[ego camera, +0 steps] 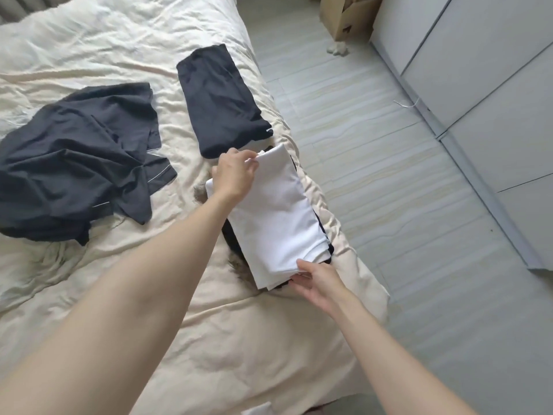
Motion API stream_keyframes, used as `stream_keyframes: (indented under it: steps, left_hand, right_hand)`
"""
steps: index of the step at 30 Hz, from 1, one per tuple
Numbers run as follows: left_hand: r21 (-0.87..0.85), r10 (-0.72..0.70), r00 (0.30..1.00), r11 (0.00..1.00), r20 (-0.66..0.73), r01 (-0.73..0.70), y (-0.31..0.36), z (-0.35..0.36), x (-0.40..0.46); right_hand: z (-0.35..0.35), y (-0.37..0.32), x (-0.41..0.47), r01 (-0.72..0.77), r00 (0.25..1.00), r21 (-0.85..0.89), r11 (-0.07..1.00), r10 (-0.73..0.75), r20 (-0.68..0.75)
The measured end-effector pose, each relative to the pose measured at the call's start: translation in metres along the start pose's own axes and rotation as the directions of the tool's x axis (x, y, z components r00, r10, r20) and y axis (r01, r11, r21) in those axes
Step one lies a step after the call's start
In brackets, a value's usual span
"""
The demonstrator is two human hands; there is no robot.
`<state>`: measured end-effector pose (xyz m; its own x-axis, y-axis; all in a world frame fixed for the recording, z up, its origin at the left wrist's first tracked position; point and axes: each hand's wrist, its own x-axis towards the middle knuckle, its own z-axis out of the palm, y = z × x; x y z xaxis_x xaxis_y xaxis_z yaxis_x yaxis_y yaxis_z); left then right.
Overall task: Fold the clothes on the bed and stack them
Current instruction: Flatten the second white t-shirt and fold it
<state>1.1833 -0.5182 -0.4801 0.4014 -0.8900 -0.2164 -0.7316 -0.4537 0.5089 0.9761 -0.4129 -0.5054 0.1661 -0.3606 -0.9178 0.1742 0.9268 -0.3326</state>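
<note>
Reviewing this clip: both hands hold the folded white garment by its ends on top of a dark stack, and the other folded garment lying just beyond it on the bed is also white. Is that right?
Not quite. The head view shows the left hand and right hand holding the folded white garment by its ends on the dark stack, but the other folded garment beyond it on the bed is black, not white.

White folded garment (275, 211) on top of the stack, plain, no pattern; dark, near-black layers show at its edges. Folded garment (221, 103) beyond it: solid black. Crumpled clothes (77, 163) at left: dark navy-charcoal with thin white piping along the hems. Bedspread (89, 55): cream/ivory, plain. Floor (374, 151): pale grey-green with faint cream streaks. Wardrobe doors (484, 70): flat light grey. Cardboard box (347, 16): tan brown.
</note>
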Motion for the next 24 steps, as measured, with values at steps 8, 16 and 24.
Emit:
stream_keyframes:
  steps: [8,16,24]
  left_hand:
    - [0.359,0.404,0.886,0.811,0.228,-0.462,-0.024,0.023,-0.043]
    - [0.459,0.234,0.863,0.768,0.447,-0.446,-0.038,0.044,-0.037]
    - [0.358,0.130,0.899,0.886,0.418,-0.295,-0.039,0.025,-0.088]
  right_hand:
    - [0.007,-0.002,-0.004,0.297,0.570,-0.870,0.393,-0.804,-0.169]
    - [0.010,0.002,0.021,0.318,0.681,-0.858,-0.404,-0.533,0.503]
    - [0.002,-0.001,0.005,0.236,0.729,-0.857,-0.457,-0.500,0.468]
